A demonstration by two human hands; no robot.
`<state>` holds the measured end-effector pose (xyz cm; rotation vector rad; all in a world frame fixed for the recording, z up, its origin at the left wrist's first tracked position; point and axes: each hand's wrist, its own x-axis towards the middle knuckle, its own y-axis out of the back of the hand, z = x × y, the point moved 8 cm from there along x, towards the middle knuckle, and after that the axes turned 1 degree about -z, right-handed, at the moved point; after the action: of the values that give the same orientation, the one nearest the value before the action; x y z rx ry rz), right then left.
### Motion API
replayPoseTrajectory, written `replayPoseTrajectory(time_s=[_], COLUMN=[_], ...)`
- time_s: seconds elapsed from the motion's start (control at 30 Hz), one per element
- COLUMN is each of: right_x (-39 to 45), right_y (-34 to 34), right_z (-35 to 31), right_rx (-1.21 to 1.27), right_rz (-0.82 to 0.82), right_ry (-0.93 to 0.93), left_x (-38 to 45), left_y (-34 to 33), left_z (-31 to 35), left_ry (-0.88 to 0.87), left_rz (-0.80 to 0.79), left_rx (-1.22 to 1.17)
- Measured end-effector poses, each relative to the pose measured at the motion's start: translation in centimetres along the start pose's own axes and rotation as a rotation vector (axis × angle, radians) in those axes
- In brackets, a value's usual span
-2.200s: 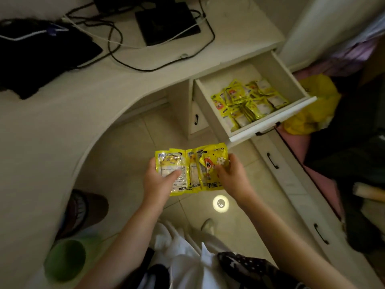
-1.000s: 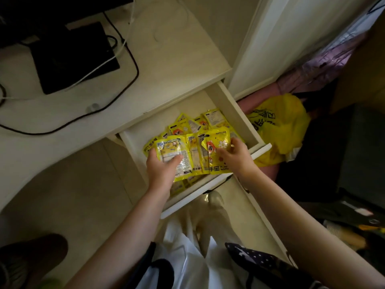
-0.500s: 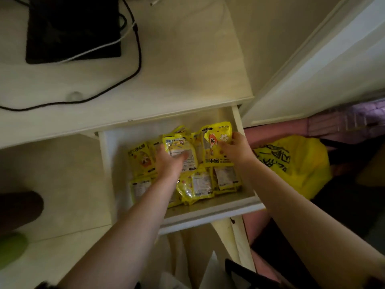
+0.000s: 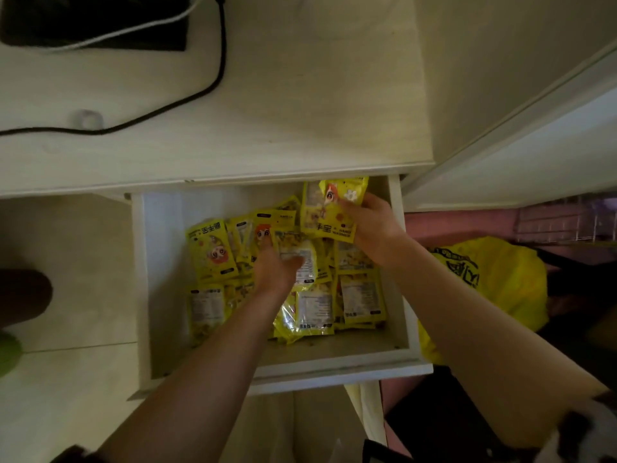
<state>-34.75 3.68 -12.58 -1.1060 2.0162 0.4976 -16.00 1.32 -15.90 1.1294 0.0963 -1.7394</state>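
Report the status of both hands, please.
Left hand grips a white-label packet. Right hand grips a cartoon-print packet. Both inside the open drawer. Nothing blocking.

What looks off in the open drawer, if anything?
Yellow printed sachets lie heaped in the white wooden drawer, overlapping at mixed angles, some face up, some label side up. None looks torn or spilled.

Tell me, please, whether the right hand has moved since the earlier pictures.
Yes. The right hand, gripping a yellow packet, went from over the floor outside the drawer into its back right corner.
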Motion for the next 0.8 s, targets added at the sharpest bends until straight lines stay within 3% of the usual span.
replayPoseTrajectory(time_s=[0.1,0.4,0.6,0.8], right_x=[1.0,1.1,-1.3,-5.5], right_y=[0.6,1.9,2.3,1.1], right_z=[0.3,1.4,1.5,1.7], right_rx=[0.005,-0.702,-0.781,-0.809], right_rz=[0.049,0.160,0.192,0.117], right_ry=[-0.042,-0.093,-0.073,-0.036], left_x=[0.3,-0.4,-1.9,-4.9], left_y=[0.0,1.1,4.0,8.8], left_z=[0.0,1.1,1.6,0.5], left_ry=[-0.027,-0.167,-0.195,-0.158], left_rz=[0.005,0.059,0.124,0.195], left_rx=[0.034,0.301,0.327,0.306])
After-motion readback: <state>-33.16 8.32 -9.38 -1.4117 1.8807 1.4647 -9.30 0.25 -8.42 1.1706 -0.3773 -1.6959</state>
